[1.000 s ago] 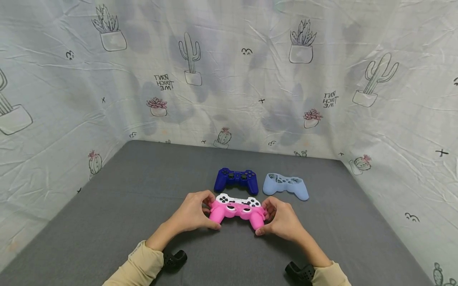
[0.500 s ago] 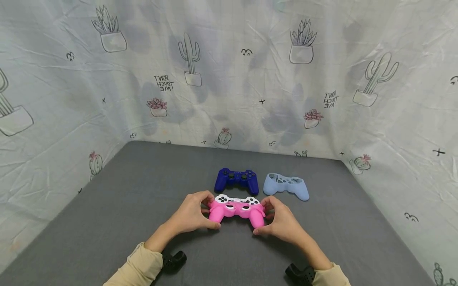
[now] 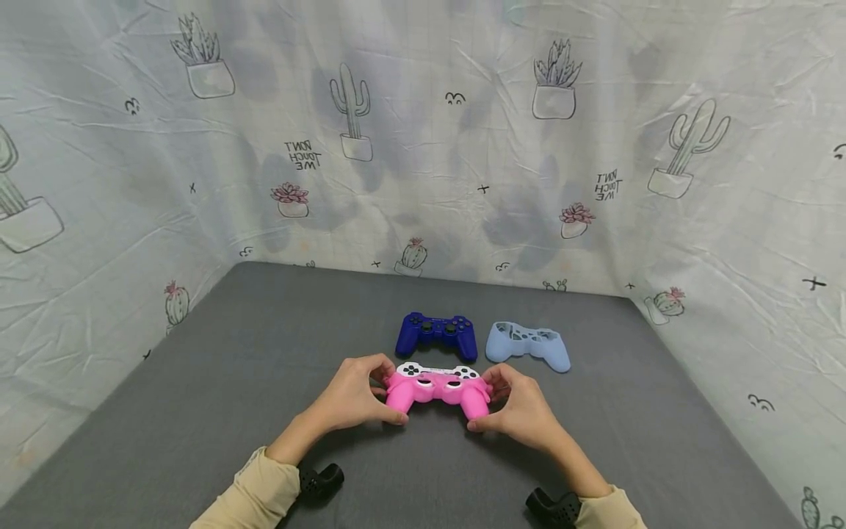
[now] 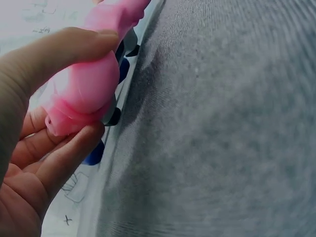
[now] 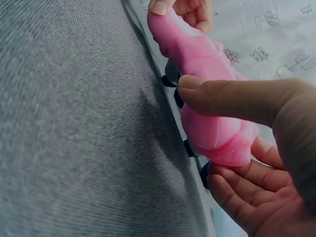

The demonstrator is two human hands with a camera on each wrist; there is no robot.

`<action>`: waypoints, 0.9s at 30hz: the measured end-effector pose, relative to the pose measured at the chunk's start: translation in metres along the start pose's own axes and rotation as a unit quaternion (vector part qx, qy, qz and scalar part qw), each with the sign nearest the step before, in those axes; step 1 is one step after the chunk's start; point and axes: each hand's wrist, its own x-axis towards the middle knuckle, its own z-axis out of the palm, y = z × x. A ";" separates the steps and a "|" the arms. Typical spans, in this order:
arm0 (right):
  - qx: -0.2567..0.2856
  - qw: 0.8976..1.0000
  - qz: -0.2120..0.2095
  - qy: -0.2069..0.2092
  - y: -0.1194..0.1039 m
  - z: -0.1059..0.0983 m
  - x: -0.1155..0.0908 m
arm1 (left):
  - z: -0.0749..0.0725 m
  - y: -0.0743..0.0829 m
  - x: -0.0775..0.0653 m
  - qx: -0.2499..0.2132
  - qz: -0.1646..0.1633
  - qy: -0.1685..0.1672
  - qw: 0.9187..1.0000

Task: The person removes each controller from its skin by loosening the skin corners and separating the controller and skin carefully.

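A white game controller [image 3: 432, 370] wears a pink silicone cover [image 3: 438, 389] with raised cartoon eyes, its handles pointing toward me. My left hand [image 3: 350, 394] grips the left end, thumb at the tip of that handle and fingers around the outer side. On the opposite end, my right hand [image 3: 518, 402] holds the cover the same way. The left wrist view shows the left thumb [image 4: 74, 49] lying across the pink rubber with fingers curled beneath. From the right wrist, the right thumb [image 5: 222, 98] presses on the cover, and its fingers support the end.
Just behind stands a dark blue controller [image 3: 436, 332] lying face up. To its right lies a light blue silicone cover [image 3: 527, 345]. The grey table [image 3: 277, 316] is bordered at the back and sides by a cactus-print cloth [image 3: 423, 147].
Both hands keep their hold on the pink-covered controller. The right thumb has shifted slightly left along the handle; the other controller and loose cover stay where they were.
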 end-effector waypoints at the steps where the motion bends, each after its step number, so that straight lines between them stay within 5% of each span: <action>1: 0.003 1.000 0.002 0.002 0.000 0.000 0.000 | 0.000 -0.001 0.000 0.000 -0.001 -0.001 1.000; 27: 0.014 1.000 -0.003 -0.018 0.005 0.000 0.002 | -0.001 -0.004 -0.001 -0.003 -0.004 -0.010 1.000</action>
